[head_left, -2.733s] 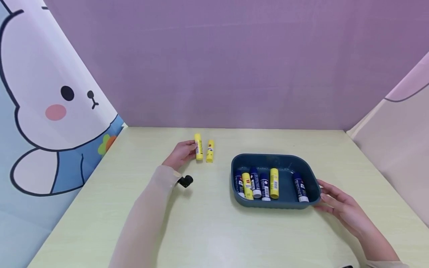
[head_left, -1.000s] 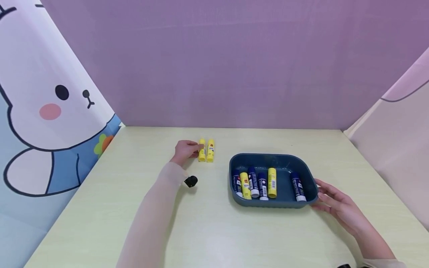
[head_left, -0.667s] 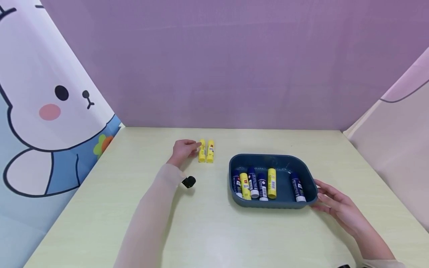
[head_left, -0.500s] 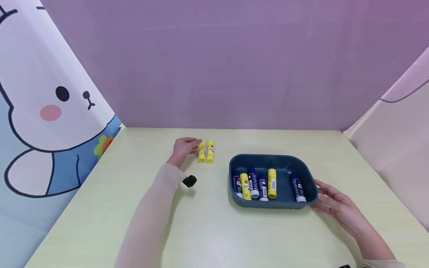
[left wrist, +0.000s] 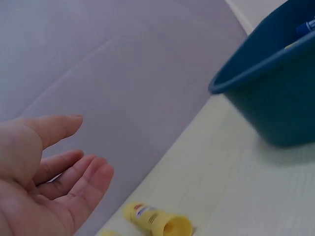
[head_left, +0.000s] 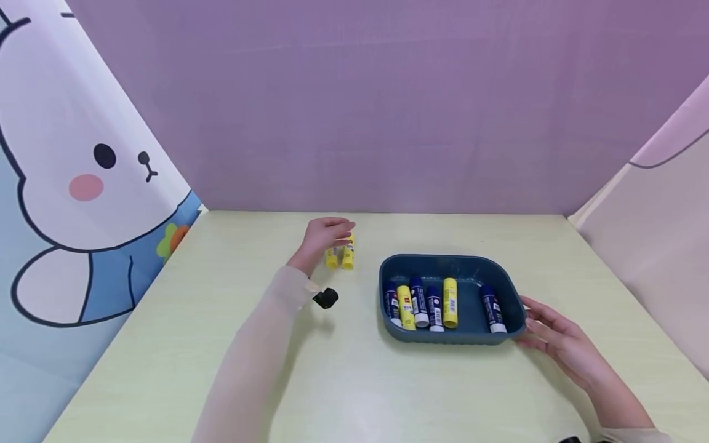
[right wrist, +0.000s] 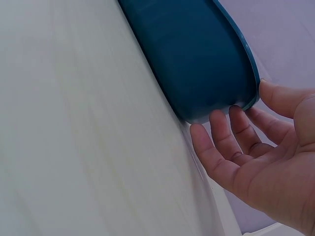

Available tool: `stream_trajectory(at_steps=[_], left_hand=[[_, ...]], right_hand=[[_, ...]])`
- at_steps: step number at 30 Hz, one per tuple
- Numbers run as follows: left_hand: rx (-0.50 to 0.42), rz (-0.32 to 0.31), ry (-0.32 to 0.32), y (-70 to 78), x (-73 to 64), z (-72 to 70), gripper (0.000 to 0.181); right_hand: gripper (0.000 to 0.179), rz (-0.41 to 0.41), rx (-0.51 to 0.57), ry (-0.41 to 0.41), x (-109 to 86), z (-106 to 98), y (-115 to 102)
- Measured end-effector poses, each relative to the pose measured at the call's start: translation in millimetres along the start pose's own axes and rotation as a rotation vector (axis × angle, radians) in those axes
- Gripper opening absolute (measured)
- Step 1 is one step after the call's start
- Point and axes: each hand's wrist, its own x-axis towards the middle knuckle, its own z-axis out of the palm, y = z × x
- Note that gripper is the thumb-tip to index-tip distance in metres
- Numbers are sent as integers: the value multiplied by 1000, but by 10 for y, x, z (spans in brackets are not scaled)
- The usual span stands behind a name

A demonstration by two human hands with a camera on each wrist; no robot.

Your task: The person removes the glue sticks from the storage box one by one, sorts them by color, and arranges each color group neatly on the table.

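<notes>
Two yellow glue sticks lie side by side on the table: the right one [head_left: 348, 255] and the left one [head_left: 332, 259], both partly covered by my left hand [head_left: 327, 239]. That hand hovers over them, its fingers extended and apart from the thumb, with nothing held. In the left wrist view the fingers [left wrist: 91, 184] are above a yellow glue stick. My right hand [head_left: 565, 344] holds the right end of a dark teal plastic bin [head_left: 482, 341]. In the right wrist view its thumb is at the rim and its curled fingers touch the outer wall [right wrist: 197, 64].
Inside the bin lie several glue sticks, dark blue ones such as the rightmost [head_left: 493, 309] and yellow ones [head_left: 450, 303]. The pale table [head_left: 343, 381] ends at a purple backdrop [head_left: 388, 123]. A cartoon-printed sheet [head_left: 83, 184] stands along the left.
My left hand set a yellow glue stick down beside the other, let go of it, and has risen and shifted right over both. The right hand stays at the bin.
</notes>
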Motion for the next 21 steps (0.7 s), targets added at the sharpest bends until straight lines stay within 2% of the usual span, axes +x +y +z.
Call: stream_trajectory(at_steps=[11, 21], left_hand=[[39, 19, -150, 93, -134, 315, 41], [17, 42, -278, 110, -254, 622, 36]], right_hand=[[50, -7, -7, 3, 3, 16, -11], [49, 6, -7, 7, 6, 17, -10]])
